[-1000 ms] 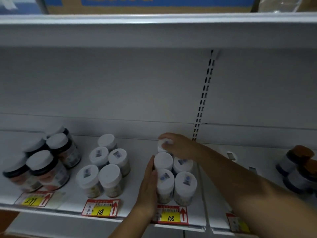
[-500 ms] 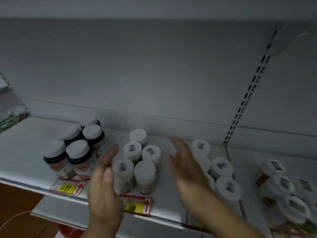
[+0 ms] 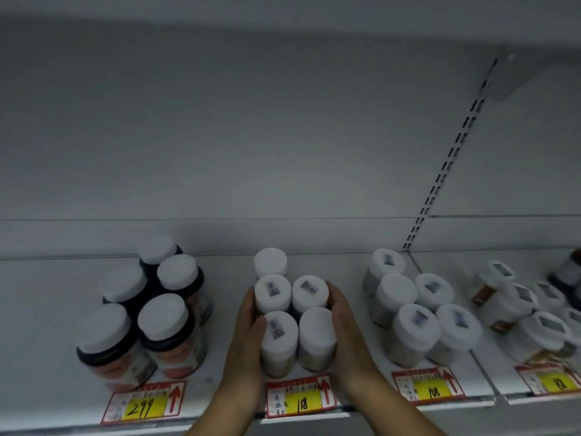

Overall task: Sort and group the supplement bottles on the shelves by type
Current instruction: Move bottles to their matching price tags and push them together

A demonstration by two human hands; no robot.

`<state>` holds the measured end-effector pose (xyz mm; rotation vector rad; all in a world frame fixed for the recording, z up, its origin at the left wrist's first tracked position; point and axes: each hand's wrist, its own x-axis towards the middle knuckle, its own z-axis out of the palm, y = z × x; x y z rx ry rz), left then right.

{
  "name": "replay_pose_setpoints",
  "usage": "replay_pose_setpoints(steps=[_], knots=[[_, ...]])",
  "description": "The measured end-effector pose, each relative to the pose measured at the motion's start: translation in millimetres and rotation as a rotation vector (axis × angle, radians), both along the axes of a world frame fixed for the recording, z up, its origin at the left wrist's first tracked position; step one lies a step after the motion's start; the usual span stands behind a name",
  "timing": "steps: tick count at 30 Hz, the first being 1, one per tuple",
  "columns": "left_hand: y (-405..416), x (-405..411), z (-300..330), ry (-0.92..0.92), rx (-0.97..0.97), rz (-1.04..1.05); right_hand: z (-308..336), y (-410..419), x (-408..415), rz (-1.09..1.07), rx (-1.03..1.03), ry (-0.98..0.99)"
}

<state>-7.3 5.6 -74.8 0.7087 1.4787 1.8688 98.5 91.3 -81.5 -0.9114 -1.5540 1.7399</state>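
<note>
Grips wide and flat, your left hand (image 3: 248, 336) and right hand (image 3: 345, 330) sandwich small white-capped plastic jars (image 3: 316, 333). Uneven pushing could topple the front pair off the white shelf (image 3: 56, 284).

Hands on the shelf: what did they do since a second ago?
Both hands left the white-lidded jars above the 108 tag and moved left. Now the left hand and the right hand press the sides of the five jars above the 118 tag. All the jars stand in the same groups as before, the dark jars at far left.
</note>
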Motion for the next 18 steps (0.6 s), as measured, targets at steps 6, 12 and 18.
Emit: replay_pose_setpoints(steps=[6, 12, 18], knots=[[-19, 2, 12, 0.084, -0.154, 0.025, 65, 24, 1, -0.163, 0.403, -0.07], [-77, -20, 72, 0.31, -0.039, 0.429, 95, -16, -61, 0.055, 0.339, 0.098], [-136, -97, 59, 0.516, 0.0, 0.72, 57, -77, -108, 0.182, 0.186, 0.055]])
